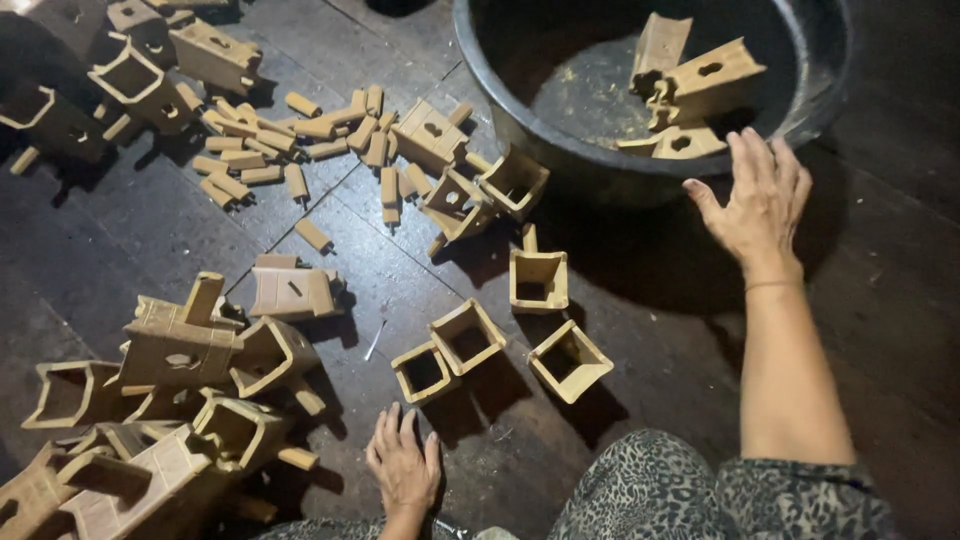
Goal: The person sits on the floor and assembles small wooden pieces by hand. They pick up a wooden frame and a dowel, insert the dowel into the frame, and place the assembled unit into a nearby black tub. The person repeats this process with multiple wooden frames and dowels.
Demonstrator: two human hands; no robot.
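Right hand point(760, 200) spread, empty, hovering at rim of black round tub point(560, 150) holding tan clay square-socket pieces point(690, 85). Left hand point(403, 465) flat, released, on dark plank floor point(640, 300), bracing; three open-topped clay sockets point(465, 338) between it and tub.

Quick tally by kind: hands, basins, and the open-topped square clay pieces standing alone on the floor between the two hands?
Hands: 2, left hand and right hand
Black basin: 1
Open square clay pieces: 4
Total: 7
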